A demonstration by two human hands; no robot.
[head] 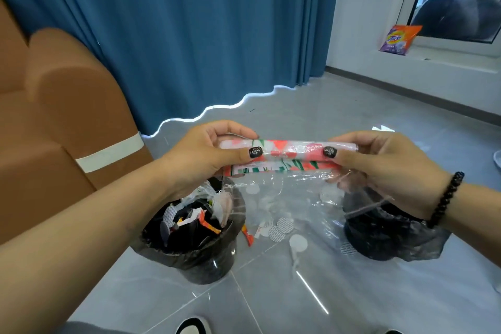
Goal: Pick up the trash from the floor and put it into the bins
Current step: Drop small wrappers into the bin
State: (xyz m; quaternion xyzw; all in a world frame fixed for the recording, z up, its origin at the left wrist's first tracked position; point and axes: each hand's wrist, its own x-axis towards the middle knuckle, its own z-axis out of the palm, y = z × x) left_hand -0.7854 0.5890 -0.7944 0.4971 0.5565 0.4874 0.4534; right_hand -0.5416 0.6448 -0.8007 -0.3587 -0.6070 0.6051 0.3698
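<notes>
Two hands are holding one piece of trash up in front of the person: a clear plastic bag (284, 198) with a red-and-green printed strip along its top, which is being folded or rolled over. The left hand (206, 152) is pinching the strip's left end between thumb and curled fingers, and the right hand (379, 160) is pinching the right end the same way, so the bag is hanging in the air between and above the two bins. The left bin (189, 238), lined in black, is already holding a heap of wrappers and white discs, which is suggesting that a good share of the job is done. The right bin (379, 228) is partly hidden behind the bag and the right hand, so how full it is cannot be told. Several bits are lying on the floor (271, 301) between the bins: an orange wrapper (247, 236), some patterned discs (282, 228) and a white round piece (298, 243). Judging by this, the bag is not yet binned, and the floor scraps are waiting after it.
</notes>
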